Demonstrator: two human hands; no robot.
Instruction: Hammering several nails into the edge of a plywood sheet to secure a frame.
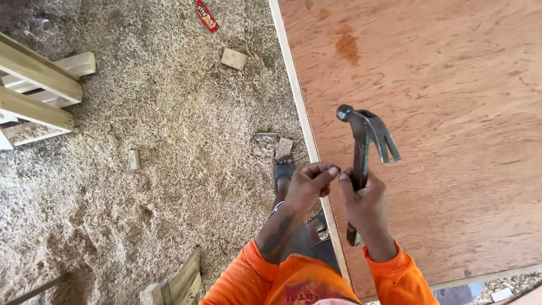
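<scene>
My right hand [366, 202] grips the handle of a dark steel claw hammer [364, 141], head up, over a large reddish plywood sheet [440, 113]. My left hand [309, 183] is pinched shut just left of it, fingertips meeting the right thumb over the sheet's pale edge strip [299, 101]. Something small may be pinched between the fingers, but it is too small to tell. Both forearms wear orange sleeves.
Sawdust and shavings [169, 169] cover the ground on the left. My sandalled foot [283, 169] stands beside the sheet's edge. Pale timber pieces [39, 85] lie at upper left, small wood offcuts [234, 58] and a red wrapper [206, 15] are scattered about.
</scene>
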